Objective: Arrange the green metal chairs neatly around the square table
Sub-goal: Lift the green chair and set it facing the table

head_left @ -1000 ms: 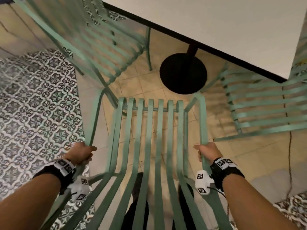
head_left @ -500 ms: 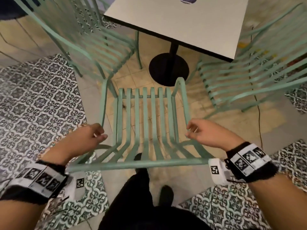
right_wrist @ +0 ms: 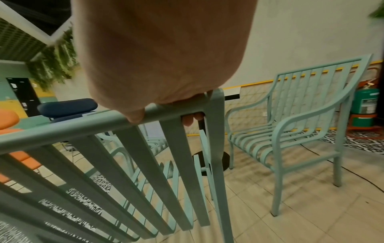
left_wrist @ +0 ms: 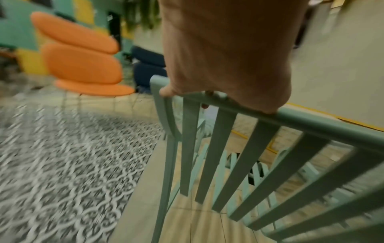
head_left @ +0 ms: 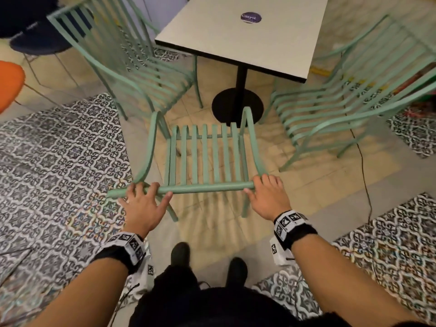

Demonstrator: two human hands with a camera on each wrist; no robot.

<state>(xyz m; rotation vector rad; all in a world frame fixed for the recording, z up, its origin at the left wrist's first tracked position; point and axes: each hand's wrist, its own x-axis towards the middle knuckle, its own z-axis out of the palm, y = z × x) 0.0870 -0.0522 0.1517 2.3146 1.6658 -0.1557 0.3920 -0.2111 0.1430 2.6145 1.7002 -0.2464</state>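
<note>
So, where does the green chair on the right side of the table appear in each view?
Head: the right green chair is at the right edge, beside the square table.
Left wrist: I cannot tell it apart there; only the held chair's top rail is clear.
Right wrist: it stands at right of centre, by the wall.
Shared landmark: the table's black round base.

Three green metal chairs and one square table

The near chair (head_left: 207, 159) stands upright, slatted seat facing the table (head_left: 247, 36), seat front near the black round base (head_left: 237, 107). The left chair (head_left: 132, 67) and right chair (head_left: 342, 107) flank the table, angled toward it. The table top is pale with a dark edge.
</note>
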